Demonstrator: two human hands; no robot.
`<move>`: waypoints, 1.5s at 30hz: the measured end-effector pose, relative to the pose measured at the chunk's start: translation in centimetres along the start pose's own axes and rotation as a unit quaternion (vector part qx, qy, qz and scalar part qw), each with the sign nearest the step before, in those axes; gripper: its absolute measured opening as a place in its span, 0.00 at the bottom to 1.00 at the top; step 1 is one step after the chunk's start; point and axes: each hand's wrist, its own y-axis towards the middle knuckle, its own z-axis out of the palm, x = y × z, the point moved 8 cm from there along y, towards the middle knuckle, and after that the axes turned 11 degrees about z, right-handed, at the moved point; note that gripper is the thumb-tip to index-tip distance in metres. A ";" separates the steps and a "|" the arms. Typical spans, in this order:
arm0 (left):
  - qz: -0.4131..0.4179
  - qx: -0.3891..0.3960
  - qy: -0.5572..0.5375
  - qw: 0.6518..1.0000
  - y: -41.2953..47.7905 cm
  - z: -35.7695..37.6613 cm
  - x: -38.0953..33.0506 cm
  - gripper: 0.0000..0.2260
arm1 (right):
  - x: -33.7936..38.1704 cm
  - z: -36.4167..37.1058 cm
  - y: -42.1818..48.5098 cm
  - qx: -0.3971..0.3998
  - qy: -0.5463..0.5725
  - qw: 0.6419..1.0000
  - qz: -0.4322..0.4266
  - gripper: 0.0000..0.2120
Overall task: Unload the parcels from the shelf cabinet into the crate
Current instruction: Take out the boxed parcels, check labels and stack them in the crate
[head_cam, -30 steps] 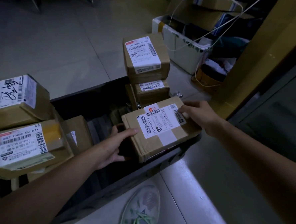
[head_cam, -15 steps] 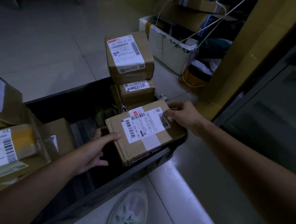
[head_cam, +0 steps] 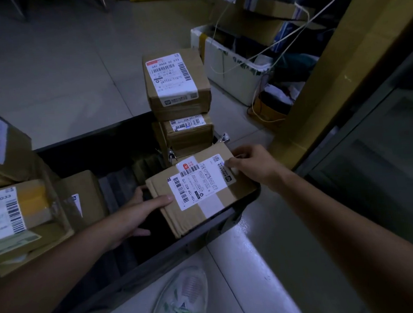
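Observation:
A flat cardboard parcel (head_cam: 192, 213) with a white label lies tilted at the near right corner of the dark crate (head_cam: 172, 252). My left hand (head_cam: 138, 212) grips its left end, thumb on top and fingers underneath. On the parcel's right end my right hand (head_cam: 252, 165) holds on with its fingers curled over the far edge. Behind the parcel, two labelled boxes (head_cam: 177, 83) stand stacked at the crate's far right corner. Several more labelled boxes (head_cam: 18, 211) fill the crate's left side.
An open white box (head_cam: 231, 67) full of clutter and cables stands on the tiled floor at the back right. A yellow upright (head_cam: 328, 76) and a glass-fronted cabinet (head_cam: 382, 169) rise on the right. My shoe (head_cam: 183, 300) is just in front of the crate.
The parcel has sunk a little lower into the crate's right corner, with both hands still on it. The view has shifted slightly.

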 end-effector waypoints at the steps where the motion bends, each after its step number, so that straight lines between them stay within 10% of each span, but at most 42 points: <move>1: 0.000 -0.003 0.019 1.000 0.1 -0.3 -0.1 0.55 | 0.0 -0.1 -0.1 -0.005 -0.012 1.000 -0.001 0.14; 8: 0.030 -0.008 0.183 0.983 0.5 -1.4 -2.4 0.38 | 0.2 -0.9 -1.6 -0.032 -0.149 0.988 0.021 0.22; 14: 0.059 0.005 0.483 0.874 -1.3 -1.1 -11.2 0.33 | 1.5 -5.0 -5.8 -0.054 -0.183 0.981 0.035 0.26; 23: 0.175 0.065 0.528 0.828 -8.1 7.3 -24.5 0.16 | 2.2 -18.4 -19.1 -0.142 -0.148 0.979 0.005 0.18; 45: 0.400 0.199 0.547 0.708 -26.0 45.9 -38.9 0.19 | -19.8 -42.9 -47.6 -0.361 -0.060 0.917 0.161 0.20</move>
